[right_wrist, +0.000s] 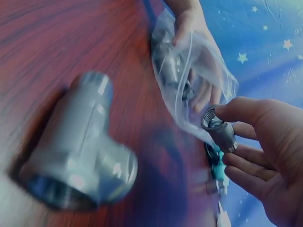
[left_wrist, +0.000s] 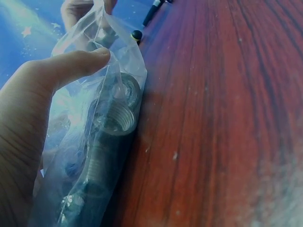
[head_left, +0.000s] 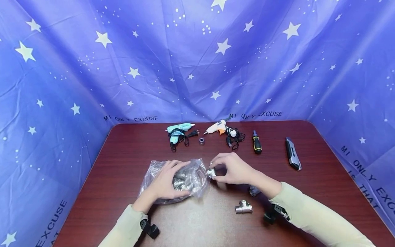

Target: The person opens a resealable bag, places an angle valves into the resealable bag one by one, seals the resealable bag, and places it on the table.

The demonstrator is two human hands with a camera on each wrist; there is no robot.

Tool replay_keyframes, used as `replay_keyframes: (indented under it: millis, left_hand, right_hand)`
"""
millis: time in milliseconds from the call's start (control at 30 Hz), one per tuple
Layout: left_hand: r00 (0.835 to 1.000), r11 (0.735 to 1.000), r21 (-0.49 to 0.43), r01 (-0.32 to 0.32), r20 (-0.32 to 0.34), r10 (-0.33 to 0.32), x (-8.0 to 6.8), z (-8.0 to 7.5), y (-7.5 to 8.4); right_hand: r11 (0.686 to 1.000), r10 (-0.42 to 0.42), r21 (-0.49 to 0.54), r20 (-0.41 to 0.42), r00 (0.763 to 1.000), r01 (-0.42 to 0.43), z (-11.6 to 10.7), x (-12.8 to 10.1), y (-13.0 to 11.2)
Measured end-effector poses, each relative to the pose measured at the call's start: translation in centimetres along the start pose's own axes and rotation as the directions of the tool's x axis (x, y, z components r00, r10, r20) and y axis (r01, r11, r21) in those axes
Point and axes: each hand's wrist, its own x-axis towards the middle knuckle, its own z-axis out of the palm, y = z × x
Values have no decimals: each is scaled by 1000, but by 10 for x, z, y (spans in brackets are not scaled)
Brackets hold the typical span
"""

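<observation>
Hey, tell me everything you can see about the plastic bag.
The bag is clear, crinkled and looks like thin plastic, with several silvery metal fittings showing through it, at least one threaded inside. It lies on the red-brown table, its loose end toward the right hand. The left hand holds it, thumb on the near side. Whether the threaded piece in the right hand touches it, I can't tell.
</observation>
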Motion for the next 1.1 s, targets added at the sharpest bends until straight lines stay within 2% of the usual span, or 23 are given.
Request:
replay_keyframes:
  millis: [233,567,700,867,1100]
  left_hand:
    - [1000,1000,0,2,4,-2,0,-1,2]
    - [1000,1000,-7,1,12,-1,2,-3,2]
    - [1000,1000,-14,4,10,-4,2,-2,2]
    - [1000,1000,-15,9,10,-9,2,-2,2]
    - [1000,1000,-6,7,1,-7,1,-1,2]
  right_hand:
    - [999,-27,25,44,999,26,15,17,-11]
    - [999,-39,-28,65,997,41,38,29,-16]
    - [999,-43,-29,45,998,44,45,32,-18]
    - [999,-37,-13,-17,999,36,55,35,-21]
    - [997,51,69,-69,996,-46,65,41,-26]
